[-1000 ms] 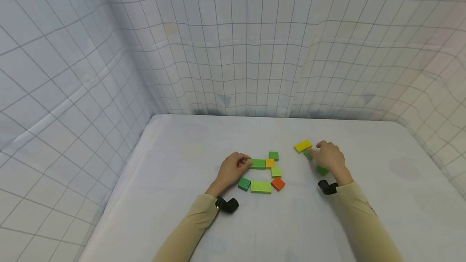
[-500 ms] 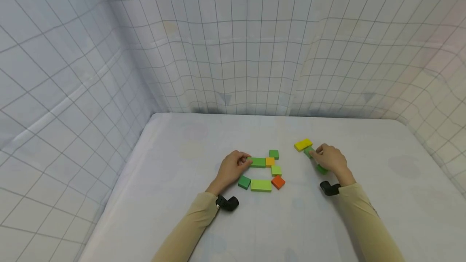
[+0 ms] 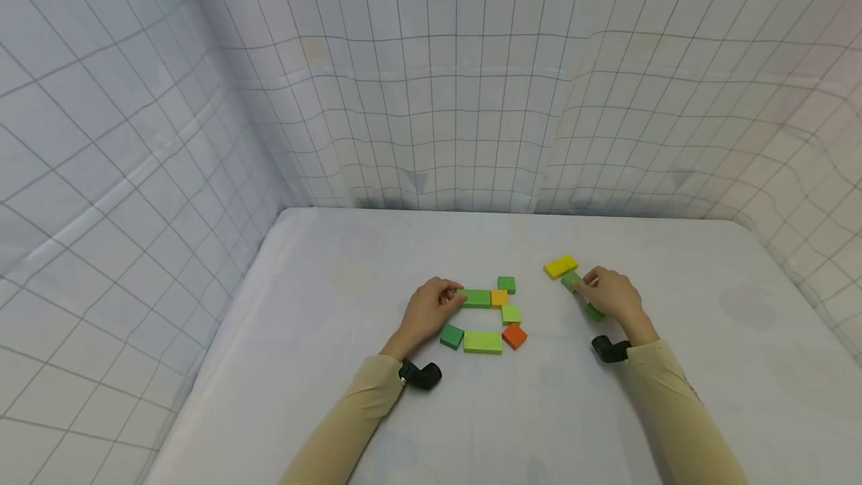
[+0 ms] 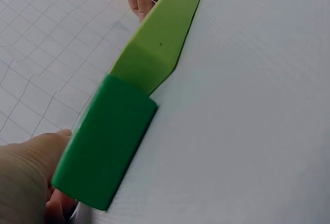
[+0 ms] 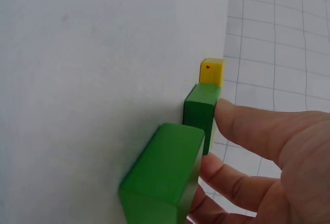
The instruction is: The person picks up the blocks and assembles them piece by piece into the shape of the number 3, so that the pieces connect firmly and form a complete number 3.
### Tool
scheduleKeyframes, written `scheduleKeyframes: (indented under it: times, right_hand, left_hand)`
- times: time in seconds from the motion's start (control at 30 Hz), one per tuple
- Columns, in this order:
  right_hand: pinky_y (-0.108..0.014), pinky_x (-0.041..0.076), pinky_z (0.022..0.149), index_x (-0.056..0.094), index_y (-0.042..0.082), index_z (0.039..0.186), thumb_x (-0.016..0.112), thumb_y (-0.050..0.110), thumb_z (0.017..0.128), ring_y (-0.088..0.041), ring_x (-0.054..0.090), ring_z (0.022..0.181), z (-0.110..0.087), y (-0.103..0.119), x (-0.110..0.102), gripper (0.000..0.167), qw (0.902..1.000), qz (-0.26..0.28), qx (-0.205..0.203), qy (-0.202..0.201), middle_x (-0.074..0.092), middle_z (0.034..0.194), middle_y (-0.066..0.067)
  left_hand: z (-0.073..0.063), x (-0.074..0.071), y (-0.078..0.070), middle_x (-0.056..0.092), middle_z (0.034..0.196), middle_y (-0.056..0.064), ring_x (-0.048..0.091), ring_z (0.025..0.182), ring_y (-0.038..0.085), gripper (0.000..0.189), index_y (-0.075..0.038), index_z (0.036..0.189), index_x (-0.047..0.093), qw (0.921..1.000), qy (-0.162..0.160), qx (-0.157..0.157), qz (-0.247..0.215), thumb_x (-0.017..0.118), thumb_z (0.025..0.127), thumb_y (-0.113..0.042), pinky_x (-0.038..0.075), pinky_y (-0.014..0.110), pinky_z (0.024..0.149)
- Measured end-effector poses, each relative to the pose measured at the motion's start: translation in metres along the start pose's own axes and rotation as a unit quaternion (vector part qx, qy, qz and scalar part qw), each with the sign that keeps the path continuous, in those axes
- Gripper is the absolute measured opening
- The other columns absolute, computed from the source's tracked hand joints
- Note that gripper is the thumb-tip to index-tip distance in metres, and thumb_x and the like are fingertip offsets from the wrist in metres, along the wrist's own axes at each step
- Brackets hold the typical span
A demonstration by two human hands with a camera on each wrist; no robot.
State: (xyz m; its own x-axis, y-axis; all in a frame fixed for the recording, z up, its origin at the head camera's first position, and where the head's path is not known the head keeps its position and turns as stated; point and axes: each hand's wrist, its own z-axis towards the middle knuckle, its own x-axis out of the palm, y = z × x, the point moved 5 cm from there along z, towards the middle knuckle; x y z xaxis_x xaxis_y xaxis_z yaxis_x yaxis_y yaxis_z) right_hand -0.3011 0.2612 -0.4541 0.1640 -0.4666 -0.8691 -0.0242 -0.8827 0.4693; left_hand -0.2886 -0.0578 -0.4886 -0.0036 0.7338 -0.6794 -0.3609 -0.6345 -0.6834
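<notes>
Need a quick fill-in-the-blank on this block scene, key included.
1. The yellow block lies nearer the ____ hand.
2. In the near row, the long lime block lies ____ the dark green block and the red-orange block.
3. The left hand is at the ____ end of the long green block.
4. The pinched block in the right hand is coloured ____.

Missing words: right; between; left; green.

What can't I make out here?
Left wrist view: grip of the left hand, hidden by the dark green square block.
Left wrist view: most of the orange-red square block, behind the lime-green rectangular block.
Right wrist view: nearest green flat-sided block, partly cut off by the bottom edge.
Right wrist view: red mark on the yellow rectangular block, too small to read.
</notes>
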Motion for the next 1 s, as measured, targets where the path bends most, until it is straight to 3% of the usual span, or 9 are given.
scheduleKeyframes:
  times: [0.33,0.63,1.0]
  right_hand:
    - [-0.042,0.045,0.07,0.06,-0.005,0.104,0.063,0.036,0.09,-0.031,0.057,0.084,0.0,0.009,0.009,0.044,0.999,0.035,-0.025,0.011,0.061,0.102,-0.022]
    - [-0.04,0.045,0.067,0.067,-0.001,0.101,0.068,0.037,0.086,-0.027,0.058,0.08,0.007,0.033,0.021,0.041,0.9986,0.021,-0.043,-0.022,0.064,0.092,-0.012]
    - [-0.041,0.044,0.073,0.065,-0.001,0.105,0.067,0.038,0.087,-0.028,0.058,0.087,0.031,0.045,0.026,0.043,0.9979,0.06,-0.022,-0.012,0.064,0.104,-0.015]
  left_hand:
    - [0.0,-0.001,-0.001,0.052,0.078,-0.005,0.046,0.065,0.008,0.026,-0.009,0.105,0.07,1.0,0.002,-0.001,0.009,0.063,0.093,-0.03,0.039,0.025,0.059]
    - [0.0,0.0,-0.001,0.052,0.078,-0.005,0.047,0.066,0.008,0.025,-0.008,0.104,0.07,0.9999,0.006,0.002,0.013,0.064,0.092,-0.028,0.039,0.024,0.06]
    - [0.0,0.0,-0.001,0.052,0.079,-0.006,0.046,0.066,0.008,0.025,-0.008,0.105,0.07,0.9998,0.007,0.002,0.017,0.064,0.092,-0.029,0.039,0.024,0.061]
